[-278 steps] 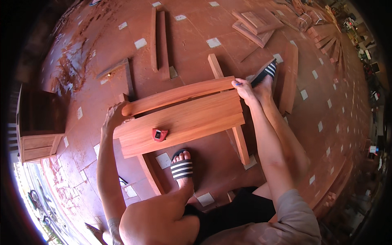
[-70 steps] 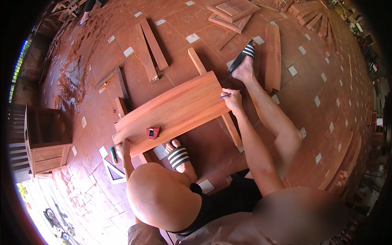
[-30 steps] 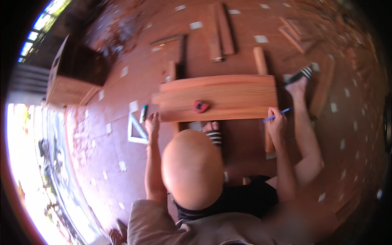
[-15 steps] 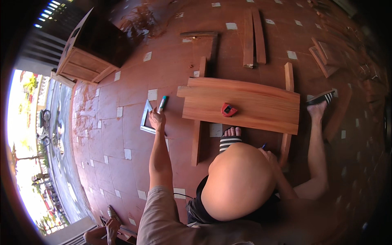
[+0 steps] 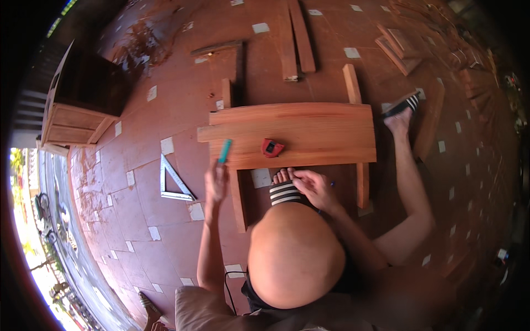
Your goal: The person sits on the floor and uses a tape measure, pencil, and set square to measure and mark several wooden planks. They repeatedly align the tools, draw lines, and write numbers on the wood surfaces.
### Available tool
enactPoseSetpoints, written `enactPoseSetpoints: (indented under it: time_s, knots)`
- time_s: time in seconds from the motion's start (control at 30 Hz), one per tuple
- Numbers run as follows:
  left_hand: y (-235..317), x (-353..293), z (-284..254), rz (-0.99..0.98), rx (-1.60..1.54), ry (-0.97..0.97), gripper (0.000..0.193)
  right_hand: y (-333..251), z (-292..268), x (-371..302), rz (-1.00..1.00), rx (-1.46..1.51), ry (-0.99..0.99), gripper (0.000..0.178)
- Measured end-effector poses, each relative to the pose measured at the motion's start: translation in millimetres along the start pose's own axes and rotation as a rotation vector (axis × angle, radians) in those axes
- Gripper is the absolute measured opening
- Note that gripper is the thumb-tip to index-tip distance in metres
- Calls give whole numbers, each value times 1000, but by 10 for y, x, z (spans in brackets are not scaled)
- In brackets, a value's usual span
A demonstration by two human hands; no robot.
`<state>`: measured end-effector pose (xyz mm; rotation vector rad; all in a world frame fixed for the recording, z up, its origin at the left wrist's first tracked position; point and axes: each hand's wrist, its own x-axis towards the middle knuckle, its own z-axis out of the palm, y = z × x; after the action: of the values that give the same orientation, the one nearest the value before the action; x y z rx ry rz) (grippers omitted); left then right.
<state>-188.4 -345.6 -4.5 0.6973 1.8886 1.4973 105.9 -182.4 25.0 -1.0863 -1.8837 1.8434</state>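
Head view: clasps green marker (image 5: 225, 150) in outstretched left hand (image 5: 216, 181); half-curls right hand (image 5: 316, 189) beside sandal (image 5: 283, 192), cannot tell its hold; faces boards (image 5: 314, 127) across rails (image 5: 362, 185) on tiled floor (image 5: 171, 116).

It's a woodworking wkshp: tiled flr (image 5: 171, 226) holds loose planks (image 5: 302, 37), metal set square (image 5: 177, 196), wooden cabinet (image 5: 74, 126) nr left edge; boards (image 5: 326, 132) carry red tape measure (image 5: 272, 148).
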Motion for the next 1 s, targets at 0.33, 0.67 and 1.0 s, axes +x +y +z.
enactPoseSetpoints:
  time_s: [0.33, 0.67, 1.0]
  knots:
    - [317, -504, 1711, 253, 597, -646, 53, -69, 77, -17, 339, 696, 444, 43]
    - [116, -515, 1616, -122, 213, -881, 50, 4, 336, 69, 435, 876, 636, 39]
    - [731, -628, 1411, -529, -165, -379, 33, -493, -1628, 167, 132, 719, 1029, 42]
